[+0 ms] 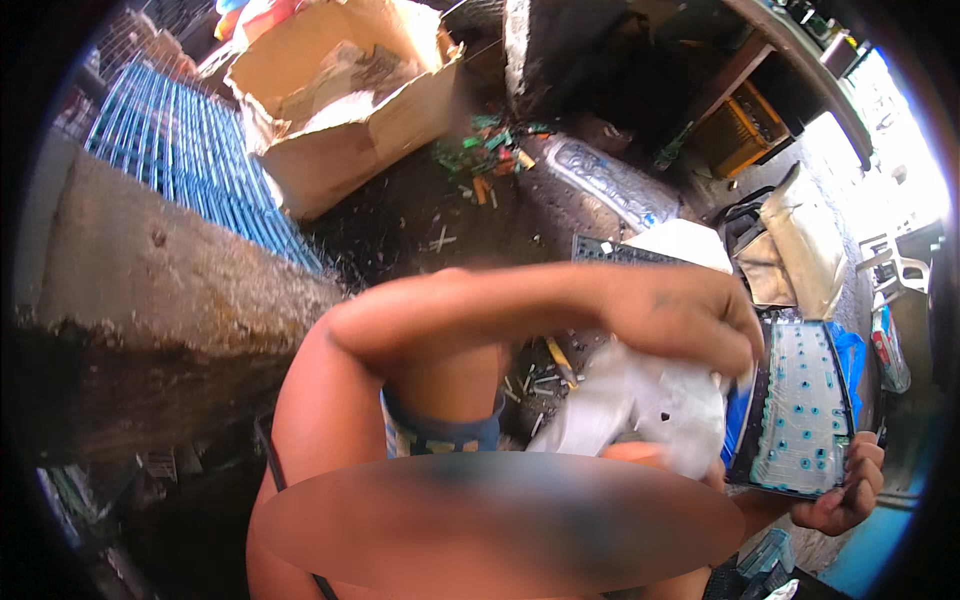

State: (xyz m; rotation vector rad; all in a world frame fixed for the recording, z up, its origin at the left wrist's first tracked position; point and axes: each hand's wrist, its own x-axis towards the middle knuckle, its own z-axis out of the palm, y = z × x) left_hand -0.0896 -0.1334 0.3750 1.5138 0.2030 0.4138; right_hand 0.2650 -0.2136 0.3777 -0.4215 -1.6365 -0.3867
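Note:
My left arm reaches across from the left, and my left hand [690, 312] is closed on a crumpled translucent plastic sheet [640, 405], pulling it up beside an opened keyboard shell. The keyboard shell [800, 405] is black-rimmed with a pale inner layer dotted with small contacts, and it stands tilted on its long side at the right. My right hand [848, 490] grips the shell's lower edge from below. A blue piece [738, 420] shows between the sheet and the shell.
Dark dirt ground holds scattered screws and small bits [540, 382] and green circuit scraps [488, 142]. A torn cardboard box [340, 100] and blue wire grid [190, 150] lie at the back left, a concrete block [150, 290] at left. Another keyboard part [612, 182] and a white chair [895, 265] lie farther off.

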